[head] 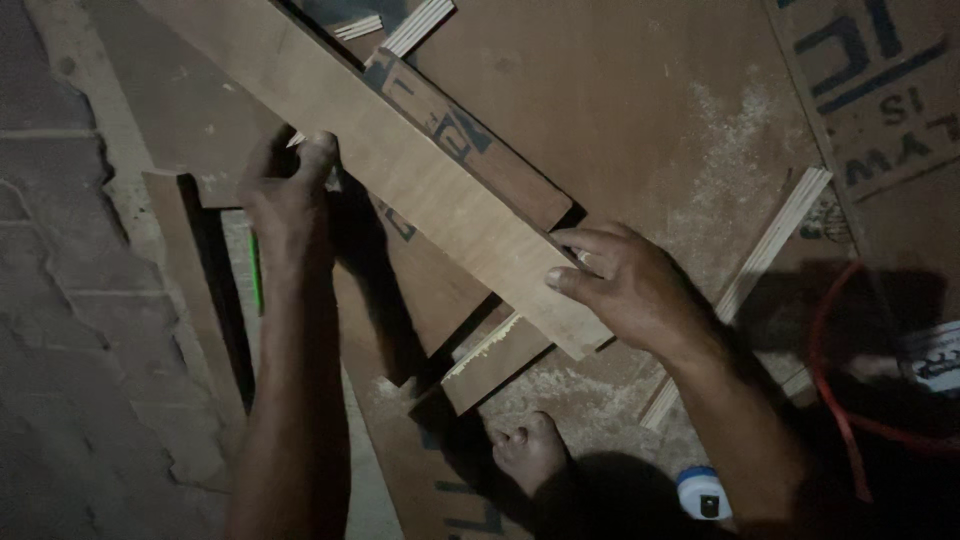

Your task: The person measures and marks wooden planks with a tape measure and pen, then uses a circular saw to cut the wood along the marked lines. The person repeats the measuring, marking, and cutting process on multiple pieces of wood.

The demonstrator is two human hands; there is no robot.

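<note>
Gripping plywood plank [400, 160] — left hand [285, 195], right hand [625, 285], far end cut off, dim

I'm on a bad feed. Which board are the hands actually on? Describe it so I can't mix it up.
Start at the big plywood sheet dusted with sawdust. Lying diagonally across it is a long plank, with the left hand on its upper edge and the right hand at its lower end. Unlike the printed strip beside it, its face is plain.
</note>
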